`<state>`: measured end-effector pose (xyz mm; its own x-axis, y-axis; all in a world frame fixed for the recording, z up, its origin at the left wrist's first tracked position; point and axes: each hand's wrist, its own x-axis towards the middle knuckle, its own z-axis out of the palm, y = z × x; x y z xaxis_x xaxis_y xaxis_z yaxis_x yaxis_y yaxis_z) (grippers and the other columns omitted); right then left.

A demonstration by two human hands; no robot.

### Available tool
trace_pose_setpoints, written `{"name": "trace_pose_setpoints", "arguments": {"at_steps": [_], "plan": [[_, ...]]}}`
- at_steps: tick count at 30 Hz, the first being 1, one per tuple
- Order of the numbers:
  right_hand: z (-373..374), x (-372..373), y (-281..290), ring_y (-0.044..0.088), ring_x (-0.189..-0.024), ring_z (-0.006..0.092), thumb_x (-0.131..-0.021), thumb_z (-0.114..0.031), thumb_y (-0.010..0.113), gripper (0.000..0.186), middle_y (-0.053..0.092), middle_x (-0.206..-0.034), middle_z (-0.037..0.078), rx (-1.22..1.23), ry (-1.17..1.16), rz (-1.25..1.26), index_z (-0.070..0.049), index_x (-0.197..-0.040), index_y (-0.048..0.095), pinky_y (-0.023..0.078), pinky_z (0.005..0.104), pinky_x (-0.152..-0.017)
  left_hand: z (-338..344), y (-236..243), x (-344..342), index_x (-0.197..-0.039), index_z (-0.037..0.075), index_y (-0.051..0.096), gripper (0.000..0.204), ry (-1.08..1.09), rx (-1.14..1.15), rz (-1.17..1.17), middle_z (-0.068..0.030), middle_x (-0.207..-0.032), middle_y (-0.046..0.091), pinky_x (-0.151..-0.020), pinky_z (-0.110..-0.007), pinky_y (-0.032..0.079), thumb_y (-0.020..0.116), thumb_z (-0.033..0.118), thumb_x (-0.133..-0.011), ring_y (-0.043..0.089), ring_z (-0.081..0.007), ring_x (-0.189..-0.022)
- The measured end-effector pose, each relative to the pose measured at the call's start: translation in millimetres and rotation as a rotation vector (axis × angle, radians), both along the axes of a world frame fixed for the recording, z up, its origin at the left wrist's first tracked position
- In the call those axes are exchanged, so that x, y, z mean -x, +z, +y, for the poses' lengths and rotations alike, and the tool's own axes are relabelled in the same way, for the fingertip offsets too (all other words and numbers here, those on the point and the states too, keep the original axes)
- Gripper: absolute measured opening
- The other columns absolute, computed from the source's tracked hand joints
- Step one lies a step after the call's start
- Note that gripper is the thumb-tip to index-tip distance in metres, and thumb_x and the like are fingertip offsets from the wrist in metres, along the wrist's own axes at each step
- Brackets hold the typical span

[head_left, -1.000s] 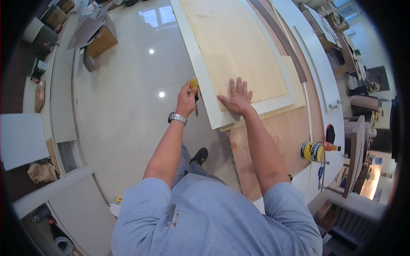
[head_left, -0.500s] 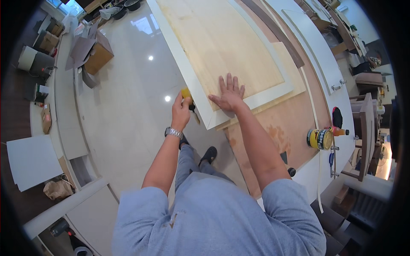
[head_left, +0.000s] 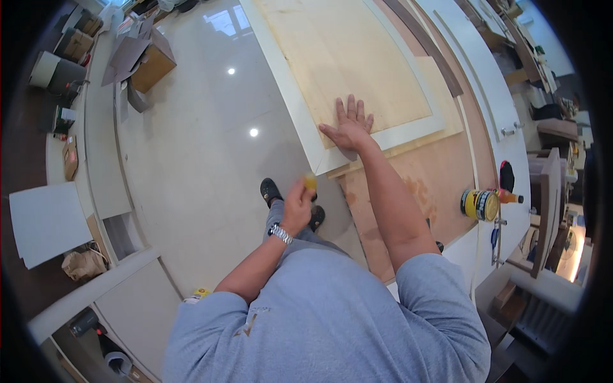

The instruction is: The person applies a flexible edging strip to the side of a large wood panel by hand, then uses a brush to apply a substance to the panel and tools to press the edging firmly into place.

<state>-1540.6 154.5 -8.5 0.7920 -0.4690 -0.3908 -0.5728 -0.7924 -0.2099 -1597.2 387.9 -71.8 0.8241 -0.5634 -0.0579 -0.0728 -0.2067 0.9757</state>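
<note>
A framed panel (head_left: 357, 57) with a pale wood middle and a white border (head_left: 300, 118) lies on the worktable, its near left corner toward me. My right hand (head_left: 350, 131) rests flat on it with fingers spread, across the border and the wood. Just off that corner, my left hand (head_left: 298, 207) is closed on a small yellow tool (head_left: 310, 181). Motion smears the tool, and its lower part is hidden, so I cannot tell its exact kind. A watch (head_left: 281, 233) is on my left wrist.
Beneath the panel is a brownish board (head_left: 408, 210) with darker stains. A yellow and black can (head_left: 479, 204) and an orange bottle (head_left: 507, 196) stand at the right, beside a white door panel (head_left: 476, 83). On the floor at the far left sits an open cardboard box (head_left: 153, 67).
My left hand has moved with the yellow tool from beside the panel's left edge toward me and right, to near its corner. My right hand stays flat on the panel.
</note>
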Motion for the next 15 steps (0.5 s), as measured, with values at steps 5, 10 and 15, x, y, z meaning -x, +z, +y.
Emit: {"name": "trace_pose_setpoints", "arguments": {"at_steps": [5,10,15], "plan": [[0,-1,-2,-0.010,-0.135,0.0324,-0.078,-0.065,0.044,0.092,-0.008,-0.148,0.013,0.006,0.007,-0.001,-0.015,-0.143,0.003,-0.005,0.0537,-0.105,13,-5,15,-0.121,0.001,0.045,0.034,0.074,0.146,0.250,-0.0125,-0.100,0.056,-0.080,-0.030,0.043,0.048,0.006,-0.087,0.055,-0.0228,-0.088],[0,-1,-3,-0.010,-0.135,0.0328,-0.077,-0.066,0.043,0.093,-0.008,-0.147,0.014,0.024,0.020,0.019,-0.014,-0.143,0.002,-0.004,0.0538,-0.105,-16,-4,-8,-0.119,0.001,0.046,0.032,0.139,0.139,0.095,-0.0133,-0.100,0.056,-0.078,-0.031,0.044,0.048,0.008,-0.087,0.056,-0.0238,-0.086],[-1,2,-1,-0.012,-0.135,0.0333,-0.077,-0.069,0.041,0.095,-0.011,-0.147,0.015,0.011,0.023,0.056,-0.014,-0.142,-0.001,-0.005,0.0540,-0.104,-51,2,-93,-0.115,0.001,0.050,0.029,0.239,-0.010,0.149,-0.0153,-0.095,0.060,-0.078,-0.033,0.044,0.047,0.012,-0.088,0.057,-0.0256,-0.085]]}}
